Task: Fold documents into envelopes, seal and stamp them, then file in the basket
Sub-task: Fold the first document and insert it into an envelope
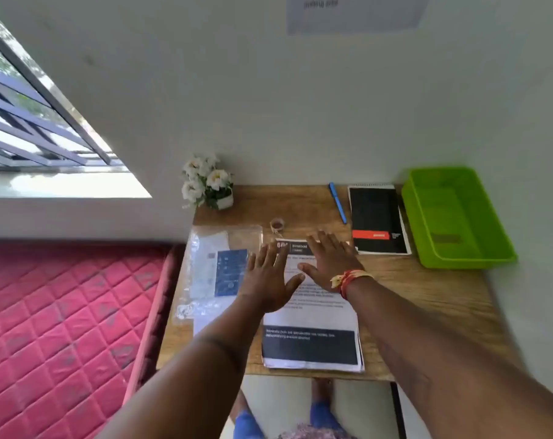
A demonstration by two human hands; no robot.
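Observation:
A stack of printed documents [311,318] with black bands lies in the middle of the wooden table [427,296]. My left hand [268,280] and my right hand [329,261] are spread flat, palms down, over the upper part of the top sheet, fingers apart, holding nothing. A clear plastic pack [218,267] with white and blue contents lies to the left of the documents. A small roll of tape [277,224] sits just beyond my hands. The green basket [459,217] stands empty at the table's far right.
A black notebook [378,220] and a blue pen [337,202] lie at the back, left of the basket. A pot of white flowers [208,185] stands in the back left corner. A pink mattress [62,312] borders the table's left side; a wall is behind.

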